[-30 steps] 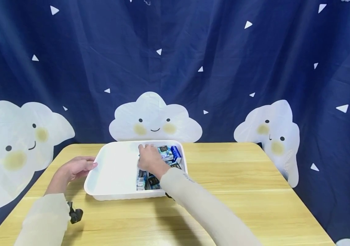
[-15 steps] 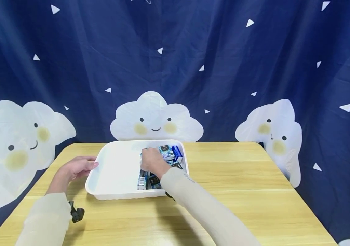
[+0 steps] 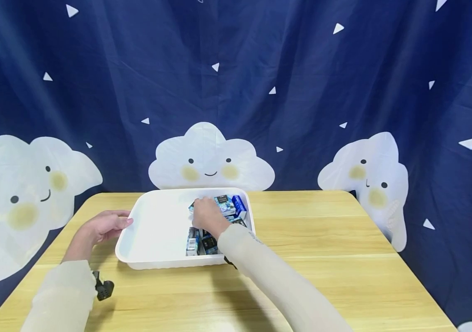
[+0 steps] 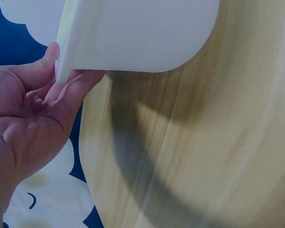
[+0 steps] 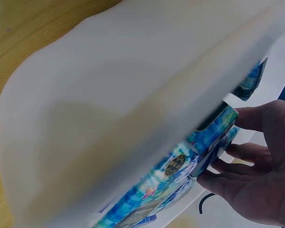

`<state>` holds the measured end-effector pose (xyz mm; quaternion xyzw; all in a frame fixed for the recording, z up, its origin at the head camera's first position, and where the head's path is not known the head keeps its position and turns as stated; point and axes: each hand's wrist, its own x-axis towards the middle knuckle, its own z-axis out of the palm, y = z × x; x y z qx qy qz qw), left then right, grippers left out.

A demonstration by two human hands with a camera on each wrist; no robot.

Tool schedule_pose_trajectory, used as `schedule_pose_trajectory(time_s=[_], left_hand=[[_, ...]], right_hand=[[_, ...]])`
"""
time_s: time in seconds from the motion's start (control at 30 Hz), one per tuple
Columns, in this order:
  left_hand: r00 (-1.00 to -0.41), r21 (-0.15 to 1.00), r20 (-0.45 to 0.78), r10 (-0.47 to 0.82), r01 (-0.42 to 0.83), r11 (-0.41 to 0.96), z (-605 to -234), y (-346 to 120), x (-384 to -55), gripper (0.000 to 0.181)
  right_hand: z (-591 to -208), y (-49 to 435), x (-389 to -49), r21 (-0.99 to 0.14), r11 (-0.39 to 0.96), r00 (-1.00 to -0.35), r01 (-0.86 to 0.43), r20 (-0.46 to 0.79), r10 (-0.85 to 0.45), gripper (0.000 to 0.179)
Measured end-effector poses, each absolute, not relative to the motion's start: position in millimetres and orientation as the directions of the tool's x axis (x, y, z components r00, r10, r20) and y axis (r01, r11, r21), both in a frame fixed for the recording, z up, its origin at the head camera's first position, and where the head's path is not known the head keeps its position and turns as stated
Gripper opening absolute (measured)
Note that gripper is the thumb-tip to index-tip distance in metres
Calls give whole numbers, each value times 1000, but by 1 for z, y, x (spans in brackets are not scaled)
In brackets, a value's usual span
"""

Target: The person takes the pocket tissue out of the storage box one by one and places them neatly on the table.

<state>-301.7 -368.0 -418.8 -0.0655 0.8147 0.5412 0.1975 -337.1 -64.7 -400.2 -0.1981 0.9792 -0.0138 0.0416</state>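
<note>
A white plastic tray (image 3: pixel 174 264) lies on the table, its right part filled with several small blue patterned cardboard boxes (image 3: pixel 192 242). My left hand (image 3: pixel 105 227) grips the tray's left rim, with the thumb on the rim and fingers beneath it in the left wrist view. Inside the tray, my right hand (image 3: pixel 209 215) reaches down among the boxes. In the right wrist view its thumb and fingers pinch the end of a small blue box (image 5: pixel 217 127) with a dark panel. The tray's wall hides part of the boxes there.
A darker blue box (image 3: pixel 238 206) stands in the tray's far right corner. The wooden table (image 3: pixel 323 240) extends right of the tray and in front of it. Behind the table hangs a navy curtain (image 3: pixel 294 115) with printed clouds.
My right hand has shifted slightly right within the tray, showing more of a box beyond its fingers. The left hand keeps its grip on the rim.
</note>
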Motion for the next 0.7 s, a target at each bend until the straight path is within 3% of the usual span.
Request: schedule_pose_trajectory(time_s=[0.3, 0.7], left_hand=[[-909, 851, -403, 103, -331, 407, -418, -368, -303, 71], [-904, 844, -417, 96, -346, 409, -418, -367, -303, 72]], right_hand=[[-399, -64, -344, -87, 925, -920, -371, -99, -379, 25], [-399, -66, -342, -141, 938, -937, -316, -110, -332, 26]])
